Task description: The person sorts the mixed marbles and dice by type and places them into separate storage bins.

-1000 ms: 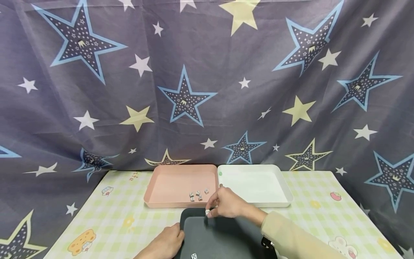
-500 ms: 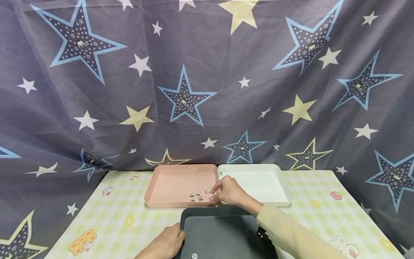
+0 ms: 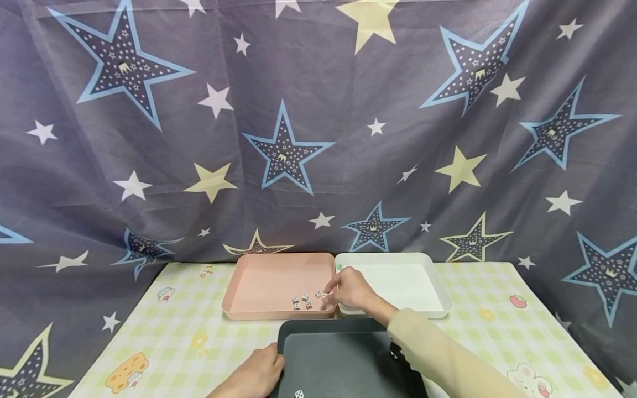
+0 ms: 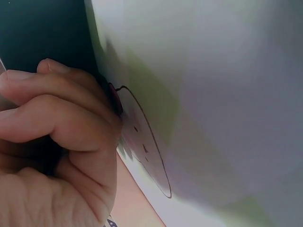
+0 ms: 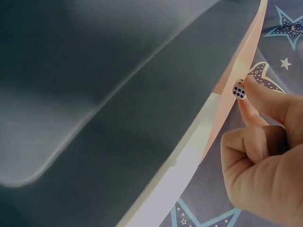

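Observation:
My right hand [image 3: 352, 289] reaches over the right end of the pink tray [image 3: 264, 276]. Between thumb and fingertip it pinches a small white die [image 5: 239, 91] with blue pips on the side facing the wrist camera. Just left of those fingertips, several dice [image 3: 305, 299] lie grouped on the pink tray's floor. My left hand [image 3: 257, 369] grips the left edge of a dark grey tray [image 3: 348, 354], its fingers curled at the rim in the left wrist view. One more die [image 3: 298, 393] sits inside the dark tray near the bottom of the head view.
A white tray [image 3: 398, 282] stands against the pink one on the right, partly covered by my right hand. Under everything is a green-checked tablecloth [image 3: 199, 320]. A star-patterned curtain [image 3: 318, 166] hangs behind the table.
My right hand has carried a die from above the dark tray's far rim forward to the right end of the pink tray. My left hand stays at the dark tray's edge.

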`<act>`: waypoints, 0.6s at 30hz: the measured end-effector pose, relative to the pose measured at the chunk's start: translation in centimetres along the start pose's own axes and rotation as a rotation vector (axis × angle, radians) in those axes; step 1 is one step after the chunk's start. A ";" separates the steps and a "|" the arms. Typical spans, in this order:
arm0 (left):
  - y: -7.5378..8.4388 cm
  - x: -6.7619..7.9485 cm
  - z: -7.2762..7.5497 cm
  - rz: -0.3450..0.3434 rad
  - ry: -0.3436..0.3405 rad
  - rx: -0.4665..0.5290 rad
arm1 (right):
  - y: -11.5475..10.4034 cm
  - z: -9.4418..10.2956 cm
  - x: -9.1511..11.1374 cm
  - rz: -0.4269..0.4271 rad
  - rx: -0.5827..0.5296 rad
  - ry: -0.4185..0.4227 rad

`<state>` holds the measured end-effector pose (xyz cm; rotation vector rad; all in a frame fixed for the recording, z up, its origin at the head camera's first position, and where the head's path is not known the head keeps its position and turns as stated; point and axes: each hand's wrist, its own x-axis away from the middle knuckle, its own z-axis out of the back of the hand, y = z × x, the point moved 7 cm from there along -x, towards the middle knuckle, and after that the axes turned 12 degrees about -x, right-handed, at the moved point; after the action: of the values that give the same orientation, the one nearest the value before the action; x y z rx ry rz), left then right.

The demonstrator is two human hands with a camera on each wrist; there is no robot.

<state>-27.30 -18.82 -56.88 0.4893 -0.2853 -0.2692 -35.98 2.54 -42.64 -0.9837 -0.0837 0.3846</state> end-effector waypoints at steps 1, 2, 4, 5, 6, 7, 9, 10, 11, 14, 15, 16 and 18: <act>-0.1 0.0 0.0 0.001 -0.004 0.001 | 0.0 -0.1 -0.1 -0.003 0.010 0.005; -0.1 0.0 0.0 0.003 -0.009 0.006 | 0.1 -0.2 -0.2 -0.006 0.019 0.012; -0.1 0.0 -0.1 0.004 -0.012 -0.002 | 0.2 -0.3 -0.4 -0.008 0.039 0.022; -0.1 0.0 0.0 0.005 -0.015 0.000 | 0.2 -0.4 -0.5 -0.007 0.048 0.025; -0.1 0.0 0.0 0.008 -0.016 0.002 | 0.2 -0.5 -0.5 -0.002 0.053 0.026; -0.1 0.0 0.0 0.011 -0.019 0.002 | 0.2 -0.6 -0.6 -0.003 0.055 0.025; -0.1 0.0 0.0 0.019 -0.023 0.002 | 0.2 -0.8 -0.7 0.002 0.060 0.024; -0.1 0.0 0.0 0.024 -0.023 0.002 | 0.2 -0.9 -0.7 0.007 0.057 0.022; -0.1 0.0 0.0 0.025 -0.022 0.002 | 0.1 -1.1 -0.8 0.009 0.056 0.021; -0.2 -0.1 -0.1 0.031 -0.020 -0.004 | 0.3 -1.5 -1.0 -0.012 0.057 0.024; -0.3 -0.1 -0.1 0.031 -0.018 -0.005 | 0.4 -1.6 -1.0 -0.022 0.057 0.025; -0.3 -0.1 -0.1 0.030 -0.014 -0.006 | 0.5 -1.7 -1.1 -0.033 0.063 0.027; -0.3 -0.1 0.0 0.024 -0.006 -0.008 | 0.7 -2.0 -1.3 -0.065 0.075 0.031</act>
<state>-27.47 -19.01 -57.08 0.4772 -0.2956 -0.2484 -36.88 0.81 -44.18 -0.9099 -0.0722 0.3109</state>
